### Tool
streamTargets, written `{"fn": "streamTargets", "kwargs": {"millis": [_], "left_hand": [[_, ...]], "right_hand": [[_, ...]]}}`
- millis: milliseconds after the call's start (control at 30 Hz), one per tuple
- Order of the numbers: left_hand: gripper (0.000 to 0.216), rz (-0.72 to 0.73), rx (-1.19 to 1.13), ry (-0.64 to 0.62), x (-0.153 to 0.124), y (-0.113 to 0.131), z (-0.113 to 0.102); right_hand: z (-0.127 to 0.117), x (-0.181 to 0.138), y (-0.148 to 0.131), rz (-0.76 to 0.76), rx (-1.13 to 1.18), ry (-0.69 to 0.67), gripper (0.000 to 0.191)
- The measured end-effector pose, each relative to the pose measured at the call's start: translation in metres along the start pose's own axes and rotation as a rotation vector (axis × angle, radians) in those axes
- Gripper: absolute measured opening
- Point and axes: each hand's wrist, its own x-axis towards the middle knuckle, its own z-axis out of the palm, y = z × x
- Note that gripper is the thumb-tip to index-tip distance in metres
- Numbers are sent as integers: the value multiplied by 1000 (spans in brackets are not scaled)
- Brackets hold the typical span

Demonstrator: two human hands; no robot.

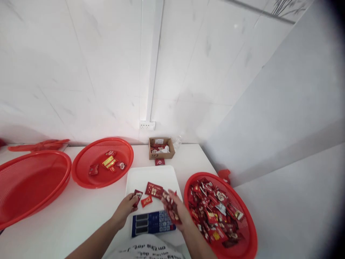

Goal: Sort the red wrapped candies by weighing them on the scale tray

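Observation:
My left hand [124,209] pinches a small dark red packet [138,196] over the left edge of a white weighing scale [151,174]. Several dark red packets [171,208] are in my right hand [181,212], which is closed around them above the scale's keypad [155,222]. On the scale's pan lie a larger dark red packet [154,190], partly behind the right hand's packets, and a small bright red packet [146,201]. At the right, close to my right hand, a red basket [252,223] holds a heap of mixed red packets [215,205].
A second red basket [81,176] at back left holds several packets, and another red basket [29,212] stands further left. Behind the scale are a small cardboard box [163,155] and a single red packet [160,162]. A wall socket [147,125] is above the table's back edge.

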Motion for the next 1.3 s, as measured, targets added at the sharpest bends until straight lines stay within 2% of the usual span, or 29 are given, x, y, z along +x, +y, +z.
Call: {"fn": "streamTargets", "kwargs": {"millis": [67,167,367,500,600,733,833,900,1000,1167,1300], "left_hand": [[26,-4,-40,1,-2,2,0],[18,-24,-103,-8,-2,3,1],[23,-86,-103,10,0,5,4],[31,-45,-123,-46,-1,18,13],[49,-13,-152,-117,2,28,17],[71,-27,-33,-43,3,26,10],[65,-6,65,22,-2,14,2],[55,-17,94,18,-8,6,-2],[43,-30,124,-48,-18,1,-2],[36,-57,124,-126,-28,0,4],[33,-84,188,-240,-31,-5,12]], "right_hand": [[2,3,-9,-44,25,4,34],[-8,8,-12,1,13,90,29],[-34,-5,12,40,9,119,28],[-31,-15,23,13,-21,108,30],[-23,-17,26,-23,-48,80,30],[-16,-16,29,-61,-124,75,31],[-13,-14,30,-20,-120,90,33],[-10,-13,28,-1,-116,89,33],[-6,-13,25,-11,-89,70,33],[-13,-15,34,106,-130,95,45],[-18,-19,41,47,-152,72,48]]}}
